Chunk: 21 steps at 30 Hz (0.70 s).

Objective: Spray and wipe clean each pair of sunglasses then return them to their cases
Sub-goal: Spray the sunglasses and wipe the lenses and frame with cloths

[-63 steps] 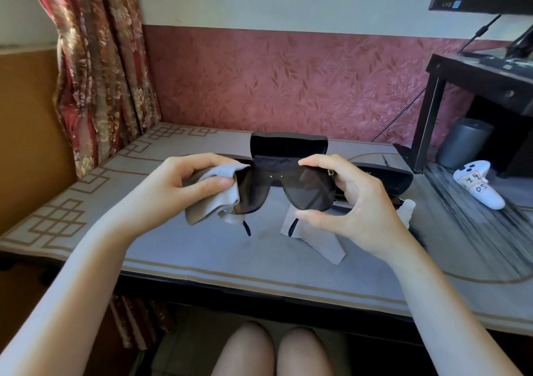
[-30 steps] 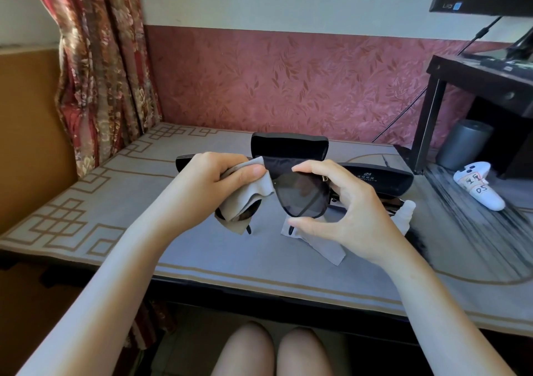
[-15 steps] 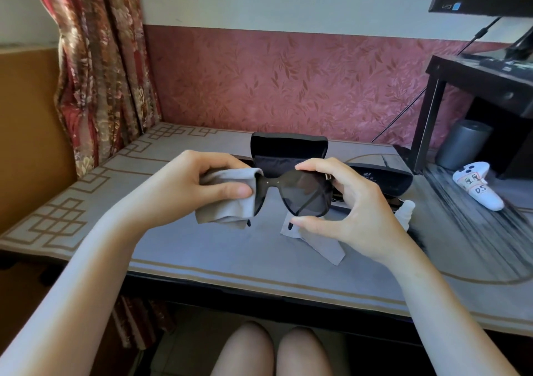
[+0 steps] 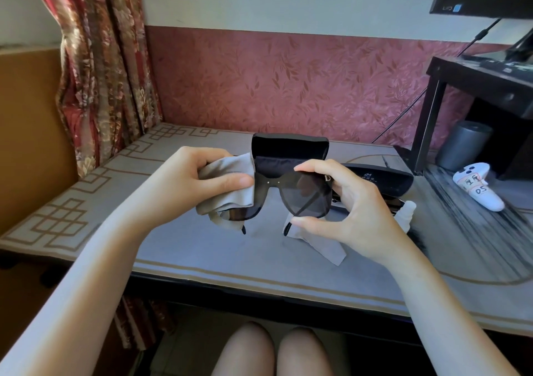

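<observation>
Head view: the left hand [image 4: 199, 179] has its fingers curled round a grey cloth [image 4: 227, 185], the thumb pressing the cloth flat against the left lens of the sunglasses [image 4: 305, 196], so that most of that lens is covered. The right hand [image 4: 354, 211] pinches the right lens by its edges, forefinger curved over the top rim and thumb under the bottom rim, with the other fingers bent loosely behind the frame.

The sunglasses are black with large dark lenses. They are held upright above the middle of the table [image 4: 230, 254], front towards the camera; the folded temples show through the right lens and their tips hang below.

Just behind them an open black case [image 4: 290, 150] stands with its lid raised. A second black case [image 4: 380, 181] lies shut to the right, beyond the right hand. A second grey cloth [image 4: 323, 245] lies on the table beneath that hand, and a white spray bottle [image 4: 405, 214] is partly hidden behind it.
</observation>
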Available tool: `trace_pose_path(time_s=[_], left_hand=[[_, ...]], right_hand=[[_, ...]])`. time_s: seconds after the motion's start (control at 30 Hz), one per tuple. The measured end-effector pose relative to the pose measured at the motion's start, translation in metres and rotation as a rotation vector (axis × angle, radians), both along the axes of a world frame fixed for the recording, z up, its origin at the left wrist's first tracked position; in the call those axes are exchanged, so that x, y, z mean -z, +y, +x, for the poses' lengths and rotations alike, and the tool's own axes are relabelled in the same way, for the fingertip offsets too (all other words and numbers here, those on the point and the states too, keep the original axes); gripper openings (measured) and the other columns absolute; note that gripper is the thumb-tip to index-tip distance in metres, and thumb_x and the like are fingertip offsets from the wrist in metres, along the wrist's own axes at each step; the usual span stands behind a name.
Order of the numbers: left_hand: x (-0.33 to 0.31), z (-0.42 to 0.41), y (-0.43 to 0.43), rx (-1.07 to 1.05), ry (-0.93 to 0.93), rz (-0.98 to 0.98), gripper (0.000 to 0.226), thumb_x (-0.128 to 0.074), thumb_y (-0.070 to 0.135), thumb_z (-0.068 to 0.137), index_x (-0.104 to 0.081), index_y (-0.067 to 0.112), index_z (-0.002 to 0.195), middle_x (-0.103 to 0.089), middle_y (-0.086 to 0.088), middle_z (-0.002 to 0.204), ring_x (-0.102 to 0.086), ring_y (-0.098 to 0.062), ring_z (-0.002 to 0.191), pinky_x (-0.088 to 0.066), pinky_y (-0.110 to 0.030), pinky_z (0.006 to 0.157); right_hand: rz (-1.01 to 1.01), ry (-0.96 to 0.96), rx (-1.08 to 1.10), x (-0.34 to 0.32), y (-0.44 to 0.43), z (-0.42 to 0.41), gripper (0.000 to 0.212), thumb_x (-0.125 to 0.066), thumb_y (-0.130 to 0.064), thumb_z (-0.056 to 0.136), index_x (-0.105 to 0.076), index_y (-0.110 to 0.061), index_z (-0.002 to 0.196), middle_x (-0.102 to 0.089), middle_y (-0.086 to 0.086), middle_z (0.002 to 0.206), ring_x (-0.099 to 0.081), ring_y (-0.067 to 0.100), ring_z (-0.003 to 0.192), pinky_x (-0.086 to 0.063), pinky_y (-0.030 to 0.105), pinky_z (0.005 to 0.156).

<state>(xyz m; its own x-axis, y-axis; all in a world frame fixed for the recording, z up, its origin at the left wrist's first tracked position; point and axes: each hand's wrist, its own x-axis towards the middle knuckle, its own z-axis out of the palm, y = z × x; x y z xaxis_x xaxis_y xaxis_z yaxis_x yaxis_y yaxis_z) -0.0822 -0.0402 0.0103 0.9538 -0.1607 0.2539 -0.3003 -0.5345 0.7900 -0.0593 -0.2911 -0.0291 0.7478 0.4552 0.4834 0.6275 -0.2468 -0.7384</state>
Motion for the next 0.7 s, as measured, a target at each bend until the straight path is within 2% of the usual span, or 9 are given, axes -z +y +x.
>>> trace_pose_path(time_s=[0.07,0.13,0.2,0.3,0.4,0.5,0.7], left_hand=[[-0.005,-0.002,-0.005,0.016,-0.007,0.030,0.047,-0.080,0.051,0.066,-0.066,0.008,0.079,-0.060,-0.018,0.072,-0.050,-0.011,0.059,-0.036,-0.023,0.055],[-0.008,-0.005,-0.007,0.053,-0.001,0.041,0.033,-0.082,0.044,0.060,-0.070,0.022,0.082,-0.068,-0.007,0.077,-0.058,-0.007,0.062,-0.042,-0.016,0.057],[-0.007,-0.007,-0.004,0.086,0.021,0.052,0.039,-0.086,0.041,0.057,-0.071,0.033,0.091,-0.072,0.004,0.086,-0.066,-0.006,0.075,-0.049,-0.016,0.065],[-0.004,-0.006,0.007,0.117,0.041,0.045,0.047,-0.085,0.051,0.058,-0.068,0.043,0.101,-0.072,0.014,0.100,-0.067,-0.002,0.093,-0.052,-0.018,0.080],[-0.001,-0.008,0.014,0.178,0.051,-0.029,0.043,-0.076,0.048,0.063,-0.067,0.043,0.106,-0.070,0.018,0.109,-0.066,-0.001,0.101,-0.050,-0.014,0.085],[0.002,-0.008,0.016,0.194,0.030,-0.076,0.030,-0.068,0.031,0.079,-0.068,0.038,0.109,-0.070,0.014,0.112,-0.065,-0.004,0.105,-0.050,-0.015,0.087],[0.007,-0.005,0.016,0.165,-0.013,-0.178,0.024,-0.065,0.025,0.084,-0.071,0.039,0.102,-0.073,0.013,0.104,-0.067,-0.002,0.097,-0.049,-0.011,0.078]], right_hand=[[0.006,-0.006,-0.002,-0.001,0.000,0.000,0.057,-0.083,-0.022,0.071,-0.058,-0.027,0.122,-0.060,-0.007,0.115,-0.055,0.022,0.114,-0.044,0.045,0.101],[0.016,-0.015,0.000,-0.001,0.000,0.000,0.057,-0.083,-0.024,0.071,-0.058,-0.027,0.122,-0.060,-0.006,0.114,-0.056,0.021,0.113,-0.044,0.045,0.101],[0.038,-0.020,0.001,-0.001,-0.001,0.001,0.057,-0.082,-0.027,0.070,-0.058,-0.027,0.122,-0.060,-0.004,0.111,-0.056,0.020,0.110,-0.045,0.043,0.099],[0.056,-0.020,0.001,-0.002,-0.002,0.001,0.057,-0.081,-0.030,0.069,-0.058,-0.029,0.121,-0.060,-0.004,0.109,-0.057,0.020,0.107,-0.046,0.043,0.097],[0.058,-0.015,0.003,-0.002,-0.002,0.001,0.056,-0.081,-0.032,0.069,-0.058,-0.032,0.120,-0.060,-0.005,0.109,-0.057,0.019,0.107,-0.046,0.045,0.097],[0.060,-0.006,0.000,-0.001,-0.002,0.001,0.056,-0.081,-0.032,0.069,-0.058,-0.033,0.120,-0.060,-0.008,0.109,-0.057,0.020,0.109,-0.045,0.048,0.098],[0.070,0.004,0.000,-0.002,-0.004,0.002,0.057,-0.082,-0.030,0.069,-0.059,-0.030,0.122,-0.061,-0.009,0.110,-0.057,0.021,0.110,-0.044,0.050,0.099]])
